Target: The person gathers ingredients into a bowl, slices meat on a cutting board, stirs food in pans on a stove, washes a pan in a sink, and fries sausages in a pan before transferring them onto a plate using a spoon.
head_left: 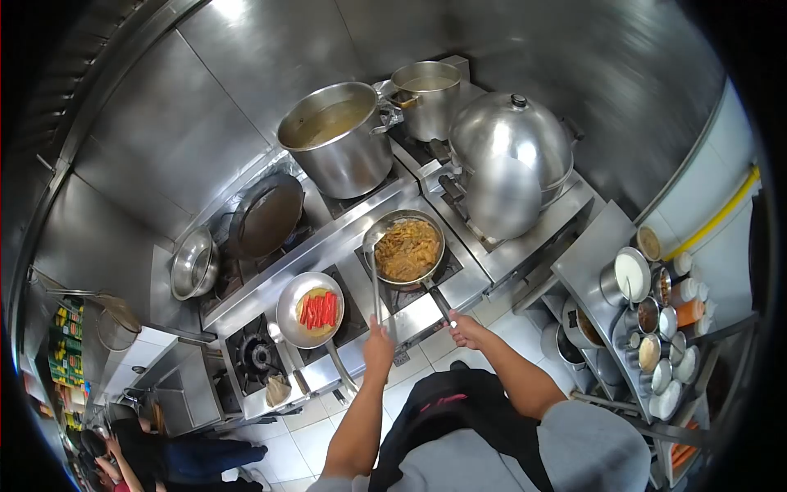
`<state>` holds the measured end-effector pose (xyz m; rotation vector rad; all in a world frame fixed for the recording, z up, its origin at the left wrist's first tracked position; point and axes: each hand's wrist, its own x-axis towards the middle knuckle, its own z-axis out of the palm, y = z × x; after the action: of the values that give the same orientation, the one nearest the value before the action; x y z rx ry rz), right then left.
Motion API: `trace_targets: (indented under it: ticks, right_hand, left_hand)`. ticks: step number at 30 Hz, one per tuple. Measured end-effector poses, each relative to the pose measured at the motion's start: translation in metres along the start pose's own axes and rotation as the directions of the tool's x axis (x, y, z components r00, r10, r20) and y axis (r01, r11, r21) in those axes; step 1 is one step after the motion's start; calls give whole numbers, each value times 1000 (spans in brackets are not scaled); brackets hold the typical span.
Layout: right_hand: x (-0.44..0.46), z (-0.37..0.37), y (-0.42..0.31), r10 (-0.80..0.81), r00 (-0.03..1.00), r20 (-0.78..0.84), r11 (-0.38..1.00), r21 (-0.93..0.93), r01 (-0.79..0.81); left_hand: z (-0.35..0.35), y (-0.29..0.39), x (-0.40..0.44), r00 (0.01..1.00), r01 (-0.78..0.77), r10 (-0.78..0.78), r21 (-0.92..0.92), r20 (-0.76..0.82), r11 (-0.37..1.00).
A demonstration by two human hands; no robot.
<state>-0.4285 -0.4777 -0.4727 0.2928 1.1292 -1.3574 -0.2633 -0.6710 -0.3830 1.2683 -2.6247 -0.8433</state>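
My left hand (379, 353) is closed around the long handle of a metal ladle (375, 283), whose head rests at the left inside edge of a frying pan. My right hand (469, 330) grips the handle of that frying pan (443, 246), which sits on a front burner and holds browned, sauced food pieces (407, 251). To the left, a smaller pan (286, 332) stands on the stove with red strips (319, 310) on a yellowish layer; its handle points toward the front edge, and neither hand touches it.
Behind stand a large pot (348, 164) of liquid, a smaller pot (426, 111) and a domed lid (512, 131). A dark pan (270, 217) and steel bowl (195, 266) are at left. Shelves (594, 246) hold containers at right. Another person (197, 459) is at lower left.
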Motion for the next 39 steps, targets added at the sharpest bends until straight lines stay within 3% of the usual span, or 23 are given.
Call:
trace_targets:
  ticks: [1, 4, 7, 10, 12, 13, 15, 16, 19, 24, 26, 28, 31, 33, 34, 35, 36, 38, 39]
  right_hand:
    - [-3, 1, -1, -14, 1000, -10, 1000, -28, 13]
    - [-3, -5, -4, -13, 1000, -24, 997, -76, 11]
    - [-4, -15, -4, 27, 999, -29, 996, -84, -29]
    - [-11, -16, -11, 23, 999, -34, 993, -112, -26]
    - [-12, -16, -12, 22, 999, -33, 992, -123, -26]
    - [-11, -16, -13, 15, 999, -36, 992, -124, -19]
    - [-10, -18, -13, 13, 999, -37, 992, -122, -18]
    - [-10, -18, -13, 8, 999, -39, 993, -114, -12]
    - [-7, -18, -9, -2, 998, -63, 996, -92, -4]
    - [-10, -15, -11, -8, 996, -84, 993, -119, -2]
    - [-10, -17, -10, -12, 998, -61, 993, -116, 4]
    - [-12, -16, -11, -1, 999, -47, 993, -117, -4]
    - [-12, -18, -11, 13, 999, -53, 992, -127, -19]
    - [-12, -16, -11, 12, 998, -56, 990, -140, -19]
    - [-14, -16, -12, 19, 998, -59, 990, -140, -27]
    - [-15, -15, -16, 22, 998, -63, 990, -137, -31]
    - [-14, -15, -19, 21, 998, -62, 989, -142, -29]
    - [-15, -16, -17, 31, 997, -66, 987, -153, -41]
    - [-15, -18, -15, 41, 997, -68, 986, -156, -52]
  left_hand:
    - [12, -3, 2, 1000, 2, -2, -6, -3, 1000]
    - [37, -5, 14, 998, 3, 15, -267, 66, 964]
    - [25, 3, 22, 996, -89, 91, -212, -1, 973]
    - [19, 19, 50, 999, -46, 48, -154, 5, 987]
    - [4, 27, 57, 975, -198, 192, 48, 113, 979]
    - [-13, 28, 57, 977, -190, 184, 46, 112, 981]
    - [-75, 40, 46, 930, -253, 105, 409, 351, 877]
    - [-85, 19, 51, 932, -312, 169, 475, 320, 823]
    - [-140, 13, 31, 925, -380, 320, 479, 204, 791]
    - [-148, 5, -14, 965, -235, 153, 450, 213, 862]
    - [-103, -18, -13, 973, -179, 101, 400, 208, 899]
    - [-65, -28, -9, 981, -177, 161, 169, 106, 970]
    - [-8, -18, -3, 996, -76, 74, 63, 39, 995]
    - [24, -12, 0, 986, -119, 108, -77, -128, 990]
    - [28, -5, -6, 986, -111, 99, -81, -137, 991]
    - [15, 18, -18, 992, 115, -94, -322, 82, 940]
    - [6, 32, -23, 917, 364, -215, -486, 335, 795]
    - [26, 16, -16, 885, 430, -229, -523, 405, 736]
    - [59, -6, 0, 998, 58, -44, -450, 42, 891]
